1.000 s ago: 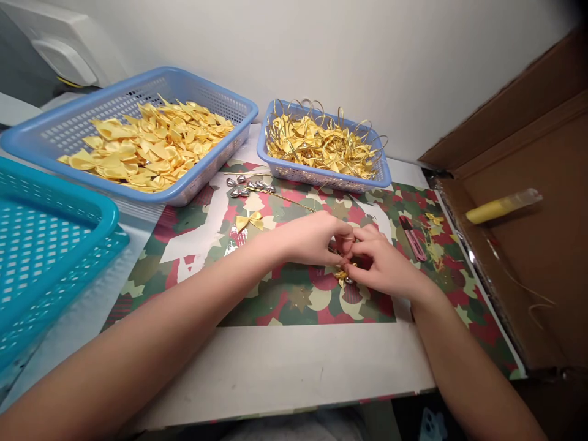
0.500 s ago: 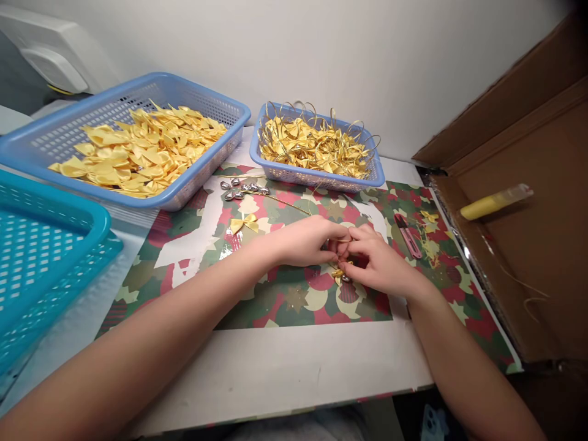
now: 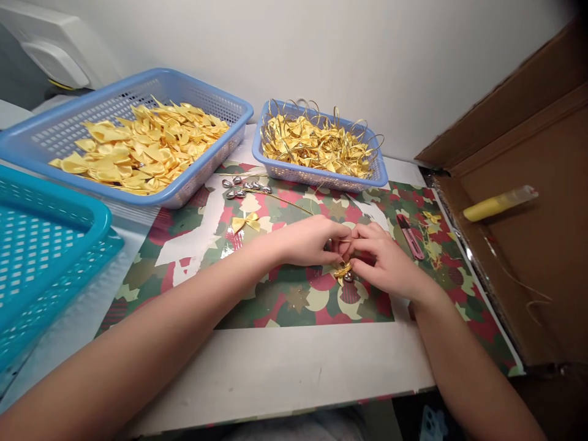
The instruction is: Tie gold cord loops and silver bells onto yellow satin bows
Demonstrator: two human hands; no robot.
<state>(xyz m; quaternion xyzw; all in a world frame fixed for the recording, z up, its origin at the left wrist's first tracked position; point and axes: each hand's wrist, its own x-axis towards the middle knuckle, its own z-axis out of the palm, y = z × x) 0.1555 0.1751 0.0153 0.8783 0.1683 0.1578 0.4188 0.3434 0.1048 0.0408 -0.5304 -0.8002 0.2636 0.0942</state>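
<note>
My left hand [image 3: 310, 240] and my right hand [image 3: 383, 260] meet over the patterned mat [image 3: 285, 294], fingertips pinched together. Between and just under them hangs a small yellow ribbon bow [image 3: 342, 270] with a silver bead [image 3: 348, 277] and thin gold cord. Both hands are closed on this piece. A loose yellow bow [image 3: 245, 222] lies on the mat to the left. Several silver heart beads [image 3: 243, 187] lie beyond it.
A large blue basket [image 3: 50, 131] at back left holds yellow bows. A smaller blue basket [image 3: 321, 177] holds bows with gold loops. A teal basket [image 3: 50, 245] stands at left. Pink snips [image 3: 410, 237] lie at right, beside a cardboard box [image 3: 528, 257] holding a yellow tube [image 3: 498, 204].
My hands stayed pinched together at the same spot. The bow beneath them has shifted slightly. The view moved a little.
</note>
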